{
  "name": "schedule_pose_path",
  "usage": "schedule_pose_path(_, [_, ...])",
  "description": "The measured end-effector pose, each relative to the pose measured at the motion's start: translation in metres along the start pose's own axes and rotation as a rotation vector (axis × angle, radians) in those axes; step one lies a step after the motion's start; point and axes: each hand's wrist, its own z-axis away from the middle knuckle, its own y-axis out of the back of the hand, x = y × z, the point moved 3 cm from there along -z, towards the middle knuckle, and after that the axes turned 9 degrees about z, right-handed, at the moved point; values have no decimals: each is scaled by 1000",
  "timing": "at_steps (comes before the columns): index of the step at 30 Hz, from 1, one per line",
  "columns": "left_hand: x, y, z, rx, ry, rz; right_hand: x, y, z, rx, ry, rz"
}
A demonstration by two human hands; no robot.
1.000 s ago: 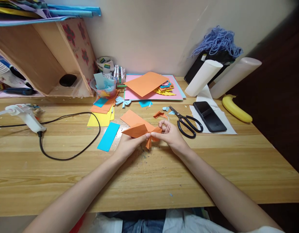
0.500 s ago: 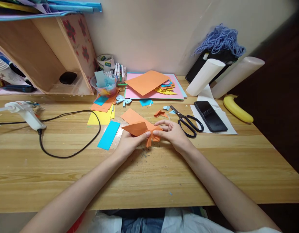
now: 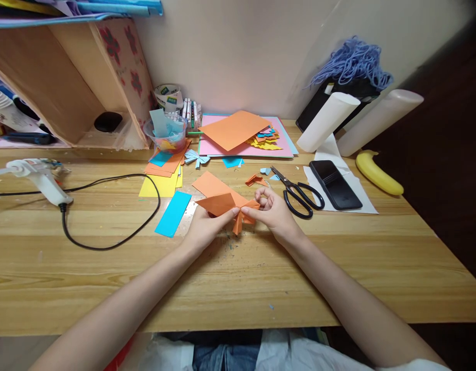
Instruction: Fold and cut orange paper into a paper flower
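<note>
Pinching a folded orange paper (image 3: 226, 205) at its gathered centre, the left hand (image 3: 207, 230) and right hand (image 3: 274, 214) hold it just above the desk (image 3: 238, 278); since a moment ago the right fingers have curled, tightening the fold. Scissors (image 3: 298, 193) lie nearby.

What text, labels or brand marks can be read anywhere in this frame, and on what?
None can be read.
Tape roll: green and dark print, too blurred.
Marker pens: markings too small.
Phone, scissors, glue gun: no text shows.
</note>
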Motion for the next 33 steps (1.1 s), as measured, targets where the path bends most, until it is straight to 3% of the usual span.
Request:
schedule_pose_path(10, [3,-2,1,-57,6,32,4,-4,2,-1,-59,-103])
schedule_pose_path(22, [8,0,1,82,37,29,1,5,2,-211,-159,21])
schedule_pose_path(33, [9,0,2,67,16,-42,6,1,1,-108,-96,45])
